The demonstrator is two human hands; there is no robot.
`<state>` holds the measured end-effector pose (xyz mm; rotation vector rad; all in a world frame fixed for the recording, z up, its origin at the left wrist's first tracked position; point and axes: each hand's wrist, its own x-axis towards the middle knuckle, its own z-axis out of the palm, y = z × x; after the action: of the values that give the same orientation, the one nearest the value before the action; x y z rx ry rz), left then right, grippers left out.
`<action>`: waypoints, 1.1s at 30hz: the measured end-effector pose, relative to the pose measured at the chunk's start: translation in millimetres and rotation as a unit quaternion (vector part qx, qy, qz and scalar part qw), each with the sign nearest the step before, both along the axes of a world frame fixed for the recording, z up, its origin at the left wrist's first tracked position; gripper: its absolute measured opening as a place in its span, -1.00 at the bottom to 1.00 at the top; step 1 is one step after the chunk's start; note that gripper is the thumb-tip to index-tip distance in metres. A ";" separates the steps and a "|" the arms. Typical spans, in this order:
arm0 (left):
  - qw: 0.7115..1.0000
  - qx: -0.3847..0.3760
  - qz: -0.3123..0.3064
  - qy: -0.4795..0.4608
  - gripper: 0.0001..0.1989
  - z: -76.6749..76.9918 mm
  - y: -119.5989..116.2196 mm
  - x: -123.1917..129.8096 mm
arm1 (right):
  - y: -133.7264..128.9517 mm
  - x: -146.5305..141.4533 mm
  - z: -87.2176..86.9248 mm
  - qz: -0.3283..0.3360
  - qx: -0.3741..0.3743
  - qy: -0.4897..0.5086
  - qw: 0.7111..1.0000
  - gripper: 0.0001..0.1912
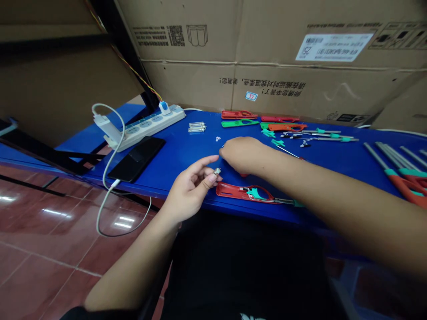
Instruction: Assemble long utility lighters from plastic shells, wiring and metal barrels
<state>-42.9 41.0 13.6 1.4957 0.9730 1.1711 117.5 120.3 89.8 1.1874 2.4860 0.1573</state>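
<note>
My left hand (191,189) pinches a small cylinder with a white end (217,171) between thumb and fingers, its index finger stretched out toward the other hand. Just beyond it, my right hand (240,153) reaches across with bent fingertips pressed together; what they hold, if anything, is hidden. Near those fingertips lie small white pieces (218,139). Below both hands, at the table's front edge, lies an open red lighter casing half (227,190). A teal trigger (256,193) and wires sit inside it, and a metal tube (283,201) extends to the right.
On the blue table (180,153) are silvery cylinders (196,127), green casings (239,123), wired metal tubes (328,135) and several orange-handled lighters (405,182). A black phone (136,159) and a power strip (147,126) stand left. Cardboard (267,53) rises behind.
</note>
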 end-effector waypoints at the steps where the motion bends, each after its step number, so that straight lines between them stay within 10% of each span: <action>1: 1.000 0.000 -0.001 -0.001 -0.53 0.3 0.0 -0.1 | -0.1 -2.6 0.1 -0.002 -0.001 -0.001 1.000 -0.46; 12: 0.998 0.022 0.013 0.054 -0.59 -3.1 -3.7 2.9 | 12.7 31.3 0.6 0.021 0.007 0.143 0.990 -0.78; 18: 0.977 0.104 0.011 0.186 -0.68 -2.7 -2.5 3.3 | -19.5 42.1 7.1 0.020 -0.066 0.418 0.906 -0.82; 33: 0.991 0.091 -0.027 0.098 -0.73 1.1 1.8 -3.6 | -21.2 48.3 -4.4 0.207 -0.060 0.438 0.873 -0.82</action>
<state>-46.5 42.8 14.7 1.7997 0.9699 1.1122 165.8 99.1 85.4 0.7230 3.4432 -0.5465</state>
